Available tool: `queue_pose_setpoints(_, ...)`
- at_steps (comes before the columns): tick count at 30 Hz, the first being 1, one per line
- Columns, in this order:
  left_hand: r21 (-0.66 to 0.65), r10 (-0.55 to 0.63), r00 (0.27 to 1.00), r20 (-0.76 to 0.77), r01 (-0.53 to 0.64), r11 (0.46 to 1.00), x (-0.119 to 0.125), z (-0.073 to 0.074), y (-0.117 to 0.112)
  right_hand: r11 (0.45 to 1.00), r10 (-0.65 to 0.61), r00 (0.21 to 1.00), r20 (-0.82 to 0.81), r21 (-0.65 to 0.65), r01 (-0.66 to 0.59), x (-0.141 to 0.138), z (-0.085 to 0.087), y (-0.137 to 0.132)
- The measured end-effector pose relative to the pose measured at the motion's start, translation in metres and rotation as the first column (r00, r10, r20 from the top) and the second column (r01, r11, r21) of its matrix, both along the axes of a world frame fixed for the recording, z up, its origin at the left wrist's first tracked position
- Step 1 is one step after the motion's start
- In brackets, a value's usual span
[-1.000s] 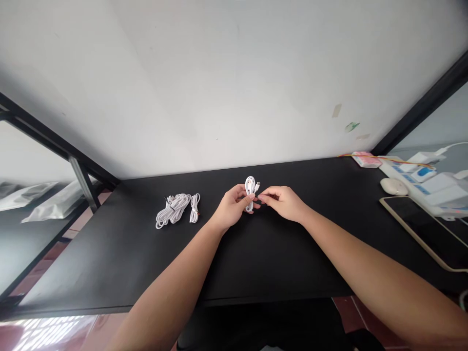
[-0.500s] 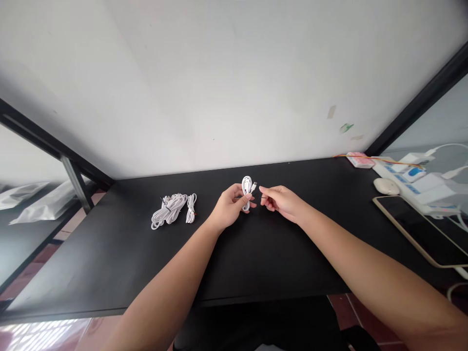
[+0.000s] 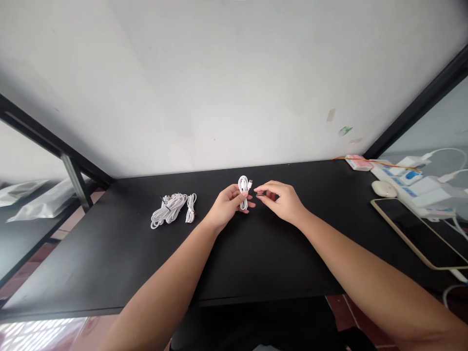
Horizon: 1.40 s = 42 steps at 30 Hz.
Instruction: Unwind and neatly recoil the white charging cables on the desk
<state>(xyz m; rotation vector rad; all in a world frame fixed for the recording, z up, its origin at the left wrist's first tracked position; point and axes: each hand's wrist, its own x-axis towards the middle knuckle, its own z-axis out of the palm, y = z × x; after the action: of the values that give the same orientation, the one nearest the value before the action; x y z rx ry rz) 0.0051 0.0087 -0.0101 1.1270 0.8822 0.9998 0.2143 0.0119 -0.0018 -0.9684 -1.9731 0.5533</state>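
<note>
A coiled white USB cable is pinched upright between the thumb and fingers of my left hand, over the middle of the black table. Its white connector points up on the right side of the coil. Just right of the coil is my right hand, its thumb and forefinger slightly apart. A thin dark tie shows faintly between the coil and these fingertips; whether they touch it is hard to make out. A tied bundle of white cables and a smaller coiled white cable lie to the left.
On the right of the black table are a phone, a white rounded case, a power strip with chargers and a pink-white box. A pale wall rises behind. Plastic bags lie beyond the left frame.
The coil in my left hand has shifted slightly left. My right hand has moved left towards it, and its thumb and forefinger, closed together before, have parted.
</note>
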Motion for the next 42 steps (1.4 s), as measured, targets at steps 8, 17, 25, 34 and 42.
queue_pose_setpoints(8, -0.012, -0.01, 1.0, 0.008, 0.01, 1.0, 0.0, -0.001, 0.0, 0.999, 0.024, 0.998, 0.063, 0.026, -0.025, 0.007, -0.004, 0.005)
queue_pose_setpoints(17, -0.012, -0.024, 1.0, 0.009, 0.025, 1.0, -0.001, -0.002, 0.0, 0.999, 0.054, 0.994, 0.098, -0.011, -0.053, 0.007, 0.0, 0.005)
queue_pose_setpoints(25, 0.02, -0.026, 1.0, -0.013, 0.027, 0.999, 0.001, 0.0, -0.001, 0.977, -0.015, 1.0, -0.006, -0.212, 0.013, 0.0, 0.003, 0.003)
queue_pose_setpoints(34, 0.094, -0.081, 0.996, -0.046, 0.085, 0.992, 0.003, 0.002, -0.003, 0.583, -0.116, 0.912, -0.393, -0.77, -0.258, -0.006, -0.005, 0.01)
queue_pose_setpoints(42, 0.146, -0.062, 0.997, -0.035, 0.067, 0.987, 0.002, 0.004, -0.005, 0.724, -0.155, 0.907, -0.39, -0.67, -0.164, -0.007, -0.003, 0.007)
